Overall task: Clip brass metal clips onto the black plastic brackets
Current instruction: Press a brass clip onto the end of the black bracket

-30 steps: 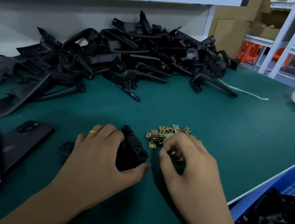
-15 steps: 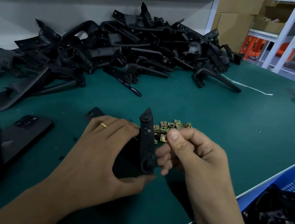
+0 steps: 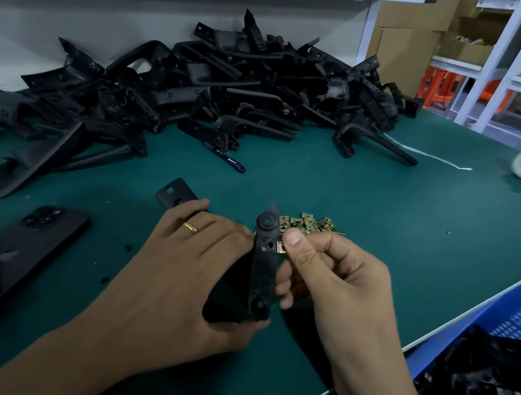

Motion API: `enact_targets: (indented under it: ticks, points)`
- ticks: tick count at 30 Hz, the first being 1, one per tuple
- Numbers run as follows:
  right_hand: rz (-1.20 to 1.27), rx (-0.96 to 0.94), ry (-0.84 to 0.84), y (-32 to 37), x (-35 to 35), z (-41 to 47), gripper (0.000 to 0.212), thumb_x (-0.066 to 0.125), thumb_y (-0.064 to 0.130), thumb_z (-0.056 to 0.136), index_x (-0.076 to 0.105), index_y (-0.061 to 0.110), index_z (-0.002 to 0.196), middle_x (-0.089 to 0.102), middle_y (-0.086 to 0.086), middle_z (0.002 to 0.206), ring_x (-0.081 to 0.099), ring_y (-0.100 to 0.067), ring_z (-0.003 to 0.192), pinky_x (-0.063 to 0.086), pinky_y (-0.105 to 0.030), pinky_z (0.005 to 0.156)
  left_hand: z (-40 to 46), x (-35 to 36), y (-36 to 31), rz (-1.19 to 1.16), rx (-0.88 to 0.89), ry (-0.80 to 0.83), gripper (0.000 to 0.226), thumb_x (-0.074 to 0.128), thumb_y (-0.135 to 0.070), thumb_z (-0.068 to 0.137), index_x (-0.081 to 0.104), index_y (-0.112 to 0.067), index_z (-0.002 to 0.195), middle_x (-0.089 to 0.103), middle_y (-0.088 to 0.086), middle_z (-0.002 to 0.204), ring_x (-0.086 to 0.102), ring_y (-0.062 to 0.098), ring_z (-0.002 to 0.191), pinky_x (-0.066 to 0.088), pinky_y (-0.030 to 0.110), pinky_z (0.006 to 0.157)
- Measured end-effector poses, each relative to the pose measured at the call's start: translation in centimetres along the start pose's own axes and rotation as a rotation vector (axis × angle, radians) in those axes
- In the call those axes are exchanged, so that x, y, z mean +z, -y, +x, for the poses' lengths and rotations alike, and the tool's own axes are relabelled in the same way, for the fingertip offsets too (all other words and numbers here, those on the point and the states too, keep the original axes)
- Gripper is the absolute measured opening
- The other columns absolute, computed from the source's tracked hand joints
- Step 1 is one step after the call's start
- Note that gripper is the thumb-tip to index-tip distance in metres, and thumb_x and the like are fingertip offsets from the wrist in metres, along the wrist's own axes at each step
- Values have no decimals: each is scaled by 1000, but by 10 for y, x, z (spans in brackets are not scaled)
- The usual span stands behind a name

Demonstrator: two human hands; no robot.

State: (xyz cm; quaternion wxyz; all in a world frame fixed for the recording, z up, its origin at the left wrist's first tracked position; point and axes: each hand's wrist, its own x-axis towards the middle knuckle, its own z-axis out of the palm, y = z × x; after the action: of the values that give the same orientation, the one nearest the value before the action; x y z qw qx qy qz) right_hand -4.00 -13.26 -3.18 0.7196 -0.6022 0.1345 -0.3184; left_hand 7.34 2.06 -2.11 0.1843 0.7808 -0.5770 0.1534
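Brass metal clip [image 3: 281, 247] is sitting pinched in the right hand [image 3: 335, 280], touching the right edge of the long black plastic bracket [image 3: 262, 267]. Left hand [image 3: 189, 275] is gripping that bracket upright, long axis running away from the person, above the green table [image 3: 384, 236]. Loose brass clips [image 3: 311, 224] are lying just behind the bracket. Clip looks ready to slide leftward on.

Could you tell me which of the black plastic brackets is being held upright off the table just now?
The black plastic bracket gripped by the left hand, unlike the heaped brackets lying behind.
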Motion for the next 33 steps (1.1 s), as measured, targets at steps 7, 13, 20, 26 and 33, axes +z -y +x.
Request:
enact_targets:
  ticks: [7, 13, 20, 26, 33]
  points:
    - [-254, -63, -121, -8, 2, -2, 35, 73, 39, 94, 65, 15, 70, 68, -5, 59, 57, -12, 50, 48, -29, 53, 2, 4, -6, 60, -7, 11, 58, 67, -65, 76, 65, -20, 114, 65, -9, 111, 63, 17, 109, 35, 50, 117]
    - [-670, -321, -154, -11, 6, -12, 39, 56, 48, 102, 55, 23, 72, 52, 11, 61, 49, -6, 56, 40, -24, 52, 2, 5, -6, 104, -24, 59, 58, 62, -63, 75, 65, -17, 111, 63, -5, 109, 63, 21, 106, 37, 54, 114]
    - [-746, -427, 9, -10, 9, -12, 30, 46, 41, 107, 71, 28, 117, 67, 14, 102, 65, -9, 99, 53, -35, 82, -2, 6, 1, -20, -146, 14, 57, 56, -67, 80, 61, -20, 111, 59, -9, 105, 56, 19, 102, 42, 47, 105]
    - [-833, -345, -299, -4, -37, 7, 8, 68, 23, 96, 73, 29, 97, 70, 16, 89, 64, -4, 86, 49, -23, 78, -4, 5, 9, -124, -250, -40, 51, 57, -77, 80, 58, -32, 105, 55, -20, 100, 51, 10, 98, 44, 40, 96]
    - [-1282, -332, -131, -13, -27, 3, 8, 70, 43, 87, 72, 37, 91, 57, 15, 87, 56, -11, 91, 46, -28, 63, -6, 7, 12, -133, -325, -28, 54, 51, -80, 81, 58, -33, 105, 54, -22, 99, 48, 7, 98, 44, 35, 93]
